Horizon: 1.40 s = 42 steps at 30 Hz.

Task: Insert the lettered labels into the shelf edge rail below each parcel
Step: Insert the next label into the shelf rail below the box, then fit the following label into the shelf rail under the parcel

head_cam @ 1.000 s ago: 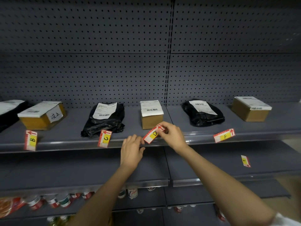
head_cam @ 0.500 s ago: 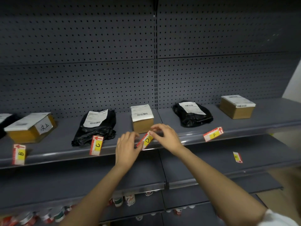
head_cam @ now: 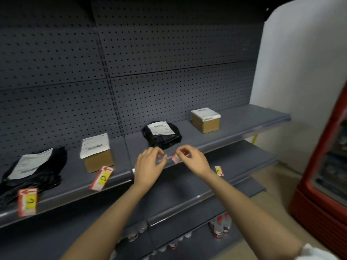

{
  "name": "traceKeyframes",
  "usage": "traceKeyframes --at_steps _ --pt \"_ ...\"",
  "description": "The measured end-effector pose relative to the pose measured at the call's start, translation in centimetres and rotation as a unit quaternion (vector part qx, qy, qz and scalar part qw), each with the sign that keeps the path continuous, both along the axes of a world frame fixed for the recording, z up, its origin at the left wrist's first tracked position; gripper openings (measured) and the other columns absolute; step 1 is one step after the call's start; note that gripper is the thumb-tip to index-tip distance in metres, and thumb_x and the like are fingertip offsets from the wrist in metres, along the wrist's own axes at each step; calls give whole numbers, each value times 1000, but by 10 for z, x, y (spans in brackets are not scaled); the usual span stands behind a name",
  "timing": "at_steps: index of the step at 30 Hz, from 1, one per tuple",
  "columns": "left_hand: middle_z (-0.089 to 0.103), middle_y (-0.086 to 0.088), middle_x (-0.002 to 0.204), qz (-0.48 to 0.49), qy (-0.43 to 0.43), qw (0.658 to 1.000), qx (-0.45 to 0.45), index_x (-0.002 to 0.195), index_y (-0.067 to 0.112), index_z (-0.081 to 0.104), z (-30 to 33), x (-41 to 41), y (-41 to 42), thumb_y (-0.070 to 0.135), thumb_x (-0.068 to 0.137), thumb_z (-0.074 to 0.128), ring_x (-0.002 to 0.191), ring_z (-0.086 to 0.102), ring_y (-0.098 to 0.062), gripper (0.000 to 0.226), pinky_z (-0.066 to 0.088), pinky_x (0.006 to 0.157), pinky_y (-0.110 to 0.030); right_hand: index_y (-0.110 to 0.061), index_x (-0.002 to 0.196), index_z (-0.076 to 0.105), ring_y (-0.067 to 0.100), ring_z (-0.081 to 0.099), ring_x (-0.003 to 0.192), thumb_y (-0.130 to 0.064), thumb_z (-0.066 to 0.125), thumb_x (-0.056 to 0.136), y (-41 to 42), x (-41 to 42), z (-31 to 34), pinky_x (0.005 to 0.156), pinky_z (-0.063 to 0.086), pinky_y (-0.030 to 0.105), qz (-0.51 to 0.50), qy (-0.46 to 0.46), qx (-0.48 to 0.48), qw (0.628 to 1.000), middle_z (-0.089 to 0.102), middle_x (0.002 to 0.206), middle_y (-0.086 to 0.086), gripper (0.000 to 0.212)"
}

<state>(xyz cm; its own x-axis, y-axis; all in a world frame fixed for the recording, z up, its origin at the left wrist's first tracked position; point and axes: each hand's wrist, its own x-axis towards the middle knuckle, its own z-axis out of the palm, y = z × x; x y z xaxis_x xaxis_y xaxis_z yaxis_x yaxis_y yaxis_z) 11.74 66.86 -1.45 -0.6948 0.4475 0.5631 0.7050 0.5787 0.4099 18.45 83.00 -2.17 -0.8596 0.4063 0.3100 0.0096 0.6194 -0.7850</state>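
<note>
1. Bottles (head_cam: 219, 227) with red labels stand on the lowest shelf, nearest the viewer, below the right forearm.
2. One small label (head_cam: 219, 170) sits on the front edge of the middle shelf, just right of the right wrist.
3. Left hand (head_cam: 149, 167) hovers at the front rail (head_cam: 244, 135) of the top shelf, fingers loosely curled; motion blur hides whether it grips anything.
4. Right hand (head_cam: 193, 158) is beside it, thumb and fingertips pinched on a red-and-white label (head_cam: 175, 158) that touches the rail below the black bag parcel (head_cam: 161, 135). Its letter is covered.
5. Label D (head_cam: 101, 178) hangs tilted on the same rail, below the brown box with a white slip (head_cam: 97, 153).
6. Label C (head_cam: 27, 201) sits at the rail's left end, below the flat black bag (head_cam: 32, 171).
7. Another brown box (head_cam: 206, 120) rests toward the shelf's right end.
8. Behind everything rises the dark pegboard (head_cam: 169, 53).
</note>
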Motion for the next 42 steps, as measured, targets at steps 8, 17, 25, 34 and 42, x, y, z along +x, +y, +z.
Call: traceKeyframes --at_steps 8,17,25,34,42 --pt "63 3 81 -44 -62 997 22 82 21 59 -24 67 140 29 81 65 78 59 -17 10 46 67 -33 -27 94 65 8 64 85 -36 64 81 148 78 -19 79 49 28 -27 -67 67 995 70 90 -9 16" --pt "62 3 86 -7 -153 988 -16 90 22 59 -87 102 225 31 83 62 85 57 -18 13 43 68 -32 -25 97 63 11 61 88 -31 64 83 258 114 -64 85 47 29 -18 -146 97 984 63 90 -11 16" --pt "61 1 86 34 -218 974 -59 89 19 59 -128 60 260 28 83 63 84 56 -19 11 36 66 -27 -26 101 63 15 62 95 -32 64 83 294 63 -115 86 48 32 6 -205 55 977 67 100 -6 19" --pt "68 -4 97 67 -305 947 -75 92 19 62 -175 7 316 28 81 64 92 63 -26 14 48 77 -33 -21 111 60 21 63 103 -32 73 78 340 -5 -174 95 49 40 32 -275 12 961 65 110 2 38" --pt "67 -4 101 108 -285 950 -70 97 19 61 -242 -30 315 28 80 66 94 63 -26 19 50 77 -35 -23 122 55 26 57 114 -54 78 64 357 -72 -244 101 45 37 56 -295 91 949 59 123 7 70"
